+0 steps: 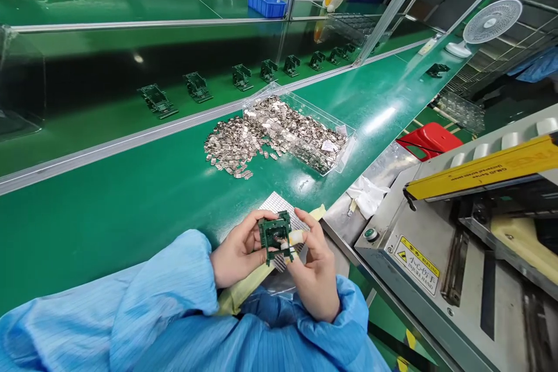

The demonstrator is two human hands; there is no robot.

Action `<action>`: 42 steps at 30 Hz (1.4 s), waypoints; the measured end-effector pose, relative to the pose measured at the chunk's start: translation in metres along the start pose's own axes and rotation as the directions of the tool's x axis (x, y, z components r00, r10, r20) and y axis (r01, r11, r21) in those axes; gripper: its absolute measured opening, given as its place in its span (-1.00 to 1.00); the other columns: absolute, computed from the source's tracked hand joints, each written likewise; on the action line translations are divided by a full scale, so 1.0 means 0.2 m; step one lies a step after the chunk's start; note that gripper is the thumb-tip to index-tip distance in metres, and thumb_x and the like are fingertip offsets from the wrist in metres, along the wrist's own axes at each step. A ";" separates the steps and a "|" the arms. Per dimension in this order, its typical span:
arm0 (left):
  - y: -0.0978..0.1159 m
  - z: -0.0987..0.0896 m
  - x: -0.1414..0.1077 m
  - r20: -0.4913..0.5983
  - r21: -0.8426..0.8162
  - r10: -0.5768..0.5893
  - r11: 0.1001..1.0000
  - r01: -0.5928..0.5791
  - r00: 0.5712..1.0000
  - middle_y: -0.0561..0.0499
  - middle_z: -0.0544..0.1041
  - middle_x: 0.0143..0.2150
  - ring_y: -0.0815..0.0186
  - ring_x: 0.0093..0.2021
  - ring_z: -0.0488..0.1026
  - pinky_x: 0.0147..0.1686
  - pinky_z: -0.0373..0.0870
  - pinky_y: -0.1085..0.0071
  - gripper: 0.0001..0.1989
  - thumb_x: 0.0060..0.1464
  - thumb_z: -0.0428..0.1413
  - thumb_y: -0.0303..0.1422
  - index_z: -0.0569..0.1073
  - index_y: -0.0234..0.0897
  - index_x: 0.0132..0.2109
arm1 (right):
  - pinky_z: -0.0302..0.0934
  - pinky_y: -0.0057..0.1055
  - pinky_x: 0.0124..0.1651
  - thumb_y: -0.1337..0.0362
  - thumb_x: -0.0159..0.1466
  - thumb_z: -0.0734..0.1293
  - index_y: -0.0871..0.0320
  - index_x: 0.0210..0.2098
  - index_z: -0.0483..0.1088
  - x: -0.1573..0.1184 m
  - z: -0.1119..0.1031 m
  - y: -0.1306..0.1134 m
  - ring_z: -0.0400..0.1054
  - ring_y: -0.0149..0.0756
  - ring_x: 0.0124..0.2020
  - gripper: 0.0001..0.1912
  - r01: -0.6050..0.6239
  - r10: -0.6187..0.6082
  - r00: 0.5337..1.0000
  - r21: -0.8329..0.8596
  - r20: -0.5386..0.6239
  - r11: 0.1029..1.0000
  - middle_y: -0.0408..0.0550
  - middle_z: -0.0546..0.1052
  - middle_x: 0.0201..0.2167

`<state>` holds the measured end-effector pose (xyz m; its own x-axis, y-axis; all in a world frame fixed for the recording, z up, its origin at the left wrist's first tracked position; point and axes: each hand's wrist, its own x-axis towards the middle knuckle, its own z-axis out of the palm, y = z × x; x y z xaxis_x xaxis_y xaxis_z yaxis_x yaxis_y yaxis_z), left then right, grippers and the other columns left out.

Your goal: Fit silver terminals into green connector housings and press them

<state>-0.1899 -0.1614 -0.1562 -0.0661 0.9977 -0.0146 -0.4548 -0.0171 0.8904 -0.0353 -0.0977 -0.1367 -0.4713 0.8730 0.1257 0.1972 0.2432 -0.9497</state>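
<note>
Between my two hands is a small green circuit board assembly (269,233) with a dark hollow middle. My left hand (239,251) grips its left side, thumb below and fingers above. On the right side, my right hand (314,270) holds it too, its fingertips wrapped in pale tape or finger covers and pressed to the assembly. Whether a smaller part sits between those fingertips is hidden. Beneath the hands lies a sheet with a fine grid (275,202), edged with yellowish tape (244,290).
Small metal pieces (233,144) lie heaped beside a clear tray (320,128) full of them. Several green assemblies (198,87) stand in a row on the conveyor belt (87,122). A grey machine (418,261) with a yellow bar (483,168) is close on my right.
</note>
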 end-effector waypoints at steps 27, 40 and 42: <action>-0.01 0.00 -0.03 -0.074 0.316 -0.010 0.948 0.033 0.997 0.00 0.49 -0.31 0.34 -0.41 0.46 -0.41 0.42 0.45 -0.71 0.23 0.07 -0.26 0.29 -0.18 0.06 | 0.29 -0.41 -0.30 0.41 0.18 0.34 0.06 -0.22 0.41 -0.05 0.07 0.00 0.38 -0.30 -0.35 -0.82 -0.081 0.093 0.992 0.137 -0.083 0.987 -0.12 0.50 -0.34; 0.03 0.04 -0.05 -0.191 0.412 0.020 0.909 0.061 0.981 0.06 0.47 -0.42 0.37 -0.49 0.38 -0.50 0.31 0.50 -0.70 0.05 0.15 -0.43 0.40 -0.20 -0.03 | 0.30 -0.50 -0.35 0.34 0.03 0.50 0.08 -0.41 0.31 -0.02 0.13 -0.02 0.35 -0.39 -0.43 -0.73 -0.217 0.281 0.958 0.498 -0.056 0.840 -0.21 0.45 -0.48; 0.03 0.05 -0.05 -0.220 0.408 0.026 0.910 0.068 0.975 0.06 0.48 -0.41 0.37 -0.50 0.38 -0.52 0.29 0.50 -0.69 0.01 0.17 -0.46 0.42 -0.20 -0.06 | 0.28 -0.50 -0.40 0.32 0.01 0.51 0.08 -0.44 0.28 -0.02 0.13 -0.02 0.32 -0.39 -0.46 -0.70 -0.237 0.303 0.951 0.505 -0.052 0.830 -0.22 0.42 -0.51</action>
<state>-0.1836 -0.1705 -0.1454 -0.2716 0.9581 -0.0913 -0.0562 0.0790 0.9953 -0.0569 -0.1133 -0.1402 -0.3441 0.9263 -0.1536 -0.1587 -0.2186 -0.9628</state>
